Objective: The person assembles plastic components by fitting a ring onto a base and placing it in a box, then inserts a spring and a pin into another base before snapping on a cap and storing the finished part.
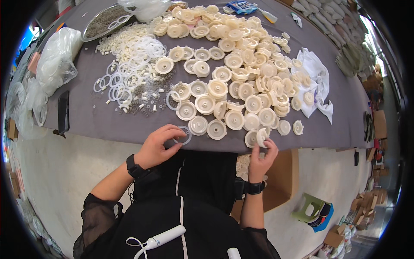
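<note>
At the table's near edge, my left hand (160,146) has its fingers curled, with a translucent plastic ring (189,136) at the fingertips. My right hand (264,160) pinches a cream round plastic cap (261,135), tilted on edge, between thumb and fingers. Just behind that cap lies another cream cap (250,139), partly covered by it. Several matching caps, such as a hollow-side-up one (216,129), lie between my hands. Beyond them, a large heap of cream caps (246,45) spreads toward the far side.
Left of the caps are a pile of translucent rings (148,48), small white plugs (118,41) and tiny metal springs (151,93). A metal tray (89,34), plastic bags (58,56) and a phone (63,111) lie farther left. A white cloth (321,82) rests at right; below is a cardboard box (286,177).
</note>
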A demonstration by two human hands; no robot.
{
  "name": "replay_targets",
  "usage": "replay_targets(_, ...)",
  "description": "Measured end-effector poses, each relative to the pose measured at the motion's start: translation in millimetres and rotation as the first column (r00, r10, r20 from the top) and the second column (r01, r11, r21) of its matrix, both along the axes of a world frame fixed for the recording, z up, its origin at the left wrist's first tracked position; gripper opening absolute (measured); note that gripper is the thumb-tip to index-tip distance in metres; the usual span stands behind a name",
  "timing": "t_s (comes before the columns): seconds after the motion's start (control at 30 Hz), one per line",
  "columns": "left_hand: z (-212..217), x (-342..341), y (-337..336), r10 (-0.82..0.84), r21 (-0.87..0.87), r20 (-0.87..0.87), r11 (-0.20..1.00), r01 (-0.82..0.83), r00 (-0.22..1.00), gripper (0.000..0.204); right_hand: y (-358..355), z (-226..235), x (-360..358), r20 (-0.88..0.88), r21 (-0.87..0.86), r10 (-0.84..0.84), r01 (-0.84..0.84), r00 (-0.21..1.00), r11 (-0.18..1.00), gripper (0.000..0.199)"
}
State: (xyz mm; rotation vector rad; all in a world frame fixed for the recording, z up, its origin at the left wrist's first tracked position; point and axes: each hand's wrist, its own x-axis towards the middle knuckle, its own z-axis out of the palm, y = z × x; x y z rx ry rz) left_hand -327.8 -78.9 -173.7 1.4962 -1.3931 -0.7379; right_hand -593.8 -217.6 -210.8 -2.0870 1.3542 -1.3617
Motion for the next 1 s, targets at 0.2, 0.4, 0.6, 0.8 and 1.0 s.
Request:
replay_targets(0.2, -12, -3, -16, -0.006, -0.035, 0.262, 0.999, 0.015, 0.965, 0.019, -1, -8, -4, -0.186, 0.037, 0.129, -0.124, 0.974, 0.992, 0.041)
replay_targets(0.4, -7, -12, -30, 0.061, -0.158, 0.401, 0.987, 0.003, 0.914, 0.018, -1, -27, -9, -0.211, -0.057, 0.071, -0.085, 0.975, 0.995, 0.035)
replay_targets(0.6, -6, -13, -42, 0.067, -0.186, 0.474, 0.982, 0.025, 0.878, 0.025, 2, -22, -26, -0.271, -0.117, 0.015, -0.049, 0.962, 0.992, 0.034)
replay_targets(0.8, -2, -18, -47, 0.072, -0.126, 0.518, 0.992, -0.008, 0.852, 0.040, 1, 5, -4, -0.361, -0.067, -0.094, 0.075, 0.928, 0.995, 0.043)
replay_targets(1.0, -7, -19, -53, 0.034, -0.056, 0.572, 0.998, -0.002, 0.819, 0.051, -17, -6, -1, -0.343, -0.077, -0.007, -0.020, 0.939, 0.997, 0.038)
